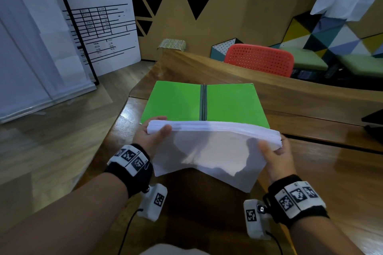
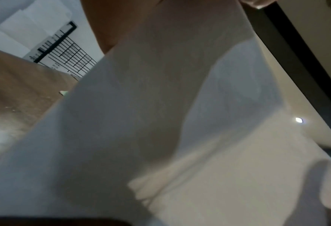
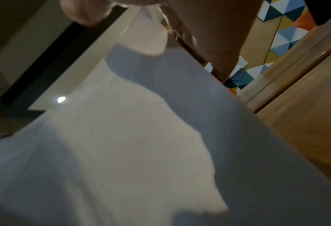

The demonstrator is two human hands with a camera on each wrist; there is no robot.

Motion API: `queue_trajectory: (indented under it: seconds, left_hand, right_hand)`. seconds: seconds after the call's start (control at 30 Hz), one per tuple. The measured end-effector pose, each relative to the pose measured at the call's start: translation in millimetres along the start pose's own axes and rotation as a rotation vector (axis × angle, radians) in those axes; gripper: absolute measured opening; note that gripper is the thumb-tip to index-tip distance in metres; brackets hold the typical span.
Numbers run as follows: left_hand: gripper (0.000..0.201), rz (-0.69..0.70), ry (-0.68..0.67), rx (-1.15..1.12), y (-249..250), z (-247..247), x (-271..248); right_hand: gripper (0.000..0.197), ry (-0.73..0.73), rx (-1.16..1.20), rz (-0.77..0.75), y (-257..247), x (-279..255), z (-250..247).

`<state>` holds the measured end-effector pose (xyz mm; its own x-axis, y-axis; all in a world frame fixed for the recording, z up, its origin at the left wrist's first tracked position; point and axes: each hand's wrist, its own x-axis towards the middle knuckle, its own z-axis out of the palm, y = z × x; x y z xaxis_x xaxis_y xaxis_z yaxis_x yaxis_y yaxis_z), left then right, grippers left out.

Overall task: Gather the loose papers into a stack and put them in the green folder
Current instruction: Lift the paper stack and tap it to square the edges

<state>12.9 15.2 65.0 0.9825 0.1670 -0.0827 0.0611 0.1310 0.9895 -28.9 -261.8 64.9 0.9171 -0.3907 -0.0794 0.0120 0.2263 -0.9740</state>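
Your left hand (image 1: 152,137) and right hand (image 1: 277,156) each gripping 1 end of the paper stack (image 1: 209,147), lifted above the table (image 1: 323,172), green folder (image 1: 176,102) lying open just beyond

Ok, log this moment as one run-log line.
stage: carrying | left hand: grips paper stack left end | right hand: grips right end | green folder: open flat on wooden table, empty

I see the folder (image 1: 228,103) lying open on the worktop (image 1: 310,122). Nearer me, the paper stack (image 1: 207,151) hangs above the worktop between my left hand (image 1: 150,136) and right hand (image 1: 277,157), overlapping the folder's near edge. A chair (image 1: 261,59) stands behind the worktop.
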Motion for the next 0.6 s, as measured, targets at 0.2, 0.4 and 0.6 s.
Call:
queue_trajectory:
  seconds: [0.2,0.4,0.6]
  left_hand:
    - [0.018,-0.029,0.098,0.172,2,10,-3]
    - [0.019,0.03,0.082,0.102,7,8,-5]
    - [0.041,-0.024,0.131,0.006,11,5,13]
  right_hand:
    - [0.023,0.124,-0.158,-0.054,0,-4,15]
    - [0.045,0.164,-0.173,0.073,6,-7,19]
    - [0.082,0.191,-0.105,0.215,-14,-3,18]
